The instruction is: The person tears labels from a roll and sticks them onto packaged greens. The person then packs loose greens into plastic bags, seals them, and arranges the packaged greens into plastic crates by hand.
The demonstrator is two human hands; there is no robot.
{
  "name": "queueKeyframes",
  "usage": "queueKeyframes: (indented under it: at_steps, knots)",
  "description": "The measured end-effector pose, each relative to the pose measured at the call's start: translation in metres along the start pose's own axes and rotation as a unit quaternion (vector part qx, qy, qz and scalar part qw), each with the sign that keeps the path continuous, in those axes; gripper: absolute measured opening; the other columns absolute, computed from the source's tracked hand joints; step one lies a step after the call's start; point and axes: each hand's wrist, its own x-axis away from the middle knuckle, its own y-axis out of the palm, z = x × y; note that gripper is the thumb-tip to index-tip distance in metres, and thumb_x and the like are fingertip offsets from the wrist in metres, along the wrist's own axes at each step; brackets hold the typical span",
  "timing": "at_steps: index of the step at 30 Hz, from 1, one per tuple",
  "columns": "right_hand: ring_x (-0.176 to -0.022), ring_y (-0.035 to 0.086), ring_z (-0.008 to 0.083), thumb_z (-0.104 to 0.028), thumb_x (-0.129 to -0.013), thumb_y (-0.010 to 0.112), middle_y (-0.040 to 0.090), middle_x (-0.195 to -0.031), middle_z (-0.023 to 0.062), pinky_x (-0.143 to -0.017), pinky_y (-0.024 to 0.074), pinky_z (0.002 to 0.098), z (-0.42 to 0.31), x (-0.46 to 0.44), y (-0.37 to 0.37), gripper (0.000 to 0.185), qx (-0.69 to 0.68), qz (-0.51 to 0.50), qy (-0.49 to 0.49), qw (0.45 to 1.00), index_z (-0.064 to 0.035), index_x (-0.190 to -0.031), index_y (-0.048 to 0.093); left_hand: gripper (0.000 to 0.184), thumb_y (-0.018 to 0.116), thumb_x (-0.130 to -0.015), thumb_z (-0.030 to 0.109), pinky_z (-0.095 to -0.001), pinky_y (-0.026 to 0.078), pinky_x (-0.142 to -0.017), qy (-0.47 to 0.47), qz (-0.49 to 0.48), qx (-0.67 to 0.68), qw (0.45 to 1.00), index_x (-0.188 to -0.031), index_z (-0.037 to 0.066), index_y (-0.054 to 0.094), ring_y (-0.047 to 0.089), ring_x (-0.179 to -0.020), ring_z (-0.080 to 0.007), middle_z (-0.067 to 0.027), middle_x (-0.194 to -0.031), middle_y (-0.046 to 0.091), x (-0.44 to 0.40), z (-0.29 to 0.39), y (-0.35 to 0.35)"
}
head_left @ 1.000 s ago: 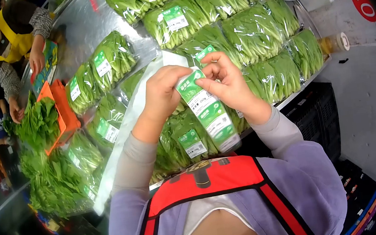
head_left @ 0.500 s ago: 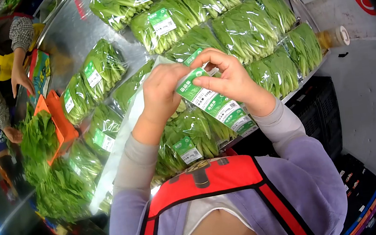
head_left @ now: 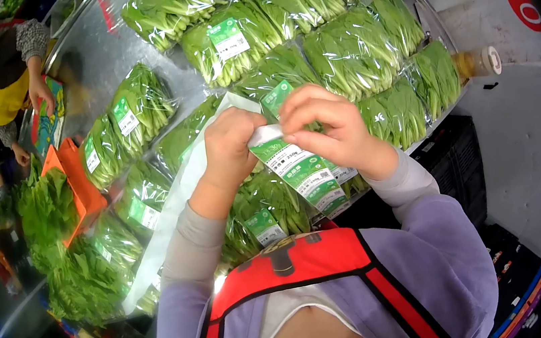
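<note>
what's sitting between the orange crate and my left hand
Bagged greens and a long white strip lie between the orange crate and your left hand, as the head view shows.

Label strip (head_left: 303, 173) print partly illegible (too small).

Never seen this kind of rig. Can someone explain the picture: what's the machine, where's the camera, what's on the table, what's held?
There's no machine: a person works bare-handed, wearing the camera on their head. It looks forward and down, so their arms enter from the bottom.

The left hand and right hand hold the top of a strip of green-and-white labels. A long white paper strip runs beside the left forearm.

On the metal table are clear bags of leafy greens, some labelled, plus loose greens by an orange basket. Upper left is a co-worker.
</note>
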Motion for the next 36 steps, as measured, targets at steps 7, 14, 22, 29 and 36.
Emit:
queueKeyframes:
  at_steps: [7, 14, 22, 29, 36]
  knots:
    - [-0.077, 0.056, 0.0122, -0.006, -0.088, 0.053, 0.059, -0.088, 0.0060, -0.070, 0.0461, 0.0254, 0.008, -0.036, -0.112, 0.010, -0.196, 0.323, 0.038, 0.925, -0.0010, -0.096, 0.056, 0.018, 0.067, -0.059, 0.004, -0.0318, 0.046, -0.056, -0.001, -0.060, -0.071, 0.996, -0.073, 0.009, 0.057, 0.056, -0.066, -0.0223, -0.0037, -0.070, 0.057, 0.010, -0.010, 0.007]
    - [-0.059, 0.052, 0.0080, -0.008, -0.082, 0.061, 0.057, -0.071, -0.0012, -0.053, 0.0427, 0.0222, 0.154, -0.121, -0.152, 0.006, -0.042, 0.097, 0.249, 0.963, -0.0085, -0.088, 0.060, 0.019, 0.066, -0.059, 0.003, -0.0312, 0.047, -0.058, 0.016, -0.103, -0.060, 0.993, -0.076, 0.009, 0.059, 0.058, -0.069, -0.0242, -0.0062, -0.076, 0.060, 0.013, -0.009, 0.017]
    - [-0.099, 0.052, 0.0341, -0.013, -0.071, 0.063, 0.055, -0.101, 0.0151, -0.084, 0.0435, 0.0408, 0.173, -0.137, -0.117, 0.040, 0.523, 0.084, 0.109, 0.841, -0.0051, -0.109, 0.054, 0.020, 0.061, -0.057, -0.001, -0.0313, 0.045, -0.056, -0.001, -0.092, -0.053, 0.994, -0.075, 0.009, 0.058, 0.055, -0.067, -0.0225, -0.0034, -0.073, 0.058, 0.009, -0.008, 0.024]
    - [-0.078, 0.058, 0.0099, -0.020, -0.081, 0.066, 0.064, -0.094, 0.0060, -0.068, 0.0465, 0.0242, 0.050, -0.034, -0.047, 0.032, -0.120, -0.150, 0.246, 0.950, 0.0006, -0.105, 0.060, 0.017, 0.062, -0.063, 0.001, -0.0350, 0.046, -0.061, -0.128, 0.028, -0.050, 0.990, -0.079, 0.005, 0.059, 0.057, -0.071, -0.0296, -0.0105, -0.075, 0.060, 0.005, -0.021, 0.018]
    - [-0.068, 0.052, 0.0028, -0.011, -0.083, 0.063, 0.062, -0.077, -0.0016, -0.060, 0.0428, 0.0198, 0.028, 0.049, 0.005, 0.017, -0.271, -0.007, 0.334, 0.903, 0.0005, -0.096, 0.064, 0.035, 0.061, -0.059, -0.004, -0.0334, 0.049, -0.075, -0.014, 0.064, -0.138, 0.988, -0.092, 0.008, 0.063, 0.060, -0.086, -0.0273, -0.0071, -0.099, 0.063, -0.014, 0.030, 0.012]
